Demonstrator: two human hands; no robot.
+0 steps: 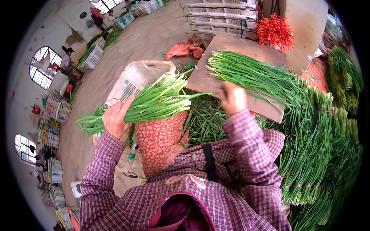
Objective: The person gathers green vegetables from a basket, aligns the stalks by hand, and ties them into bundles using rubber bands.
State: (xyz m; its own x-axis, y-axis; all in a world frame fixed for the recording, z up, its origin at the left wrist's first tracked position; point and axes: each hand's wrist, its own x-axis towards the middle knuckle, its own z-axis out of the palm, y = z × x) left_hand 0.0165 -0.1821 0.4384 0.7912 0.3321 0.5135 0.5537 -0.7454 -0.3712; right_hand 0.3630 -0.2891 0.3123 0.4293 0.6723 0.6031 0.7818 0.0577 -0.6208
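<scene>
My left hand (116, 117) is closed around a loose bunch of garlic chives (154, 102), whose pale stem ends point right. One stalk (203, 94) sticks out of the bunch toward my right hand (233, 98), which is blurred by motion. Its fingers look curled in a pinch at the stalk's tip. Beyond it, a larger pile of garlic chives (250, 73) lies on a brown board (200, 79). Beneath the held bunch are a white plastic crate (125, 79) and a red patterned cushion or sack (160, 138).
Loose green leaves (204, 117) are heaped below my hands. Banded chive bundles (308, 154) line the right side. Red ties (274, 32) hang by stacked white crates (219, 17). A red bag (187, 48) lies on the floor. Other people (67, 59) work far left.
</scene>
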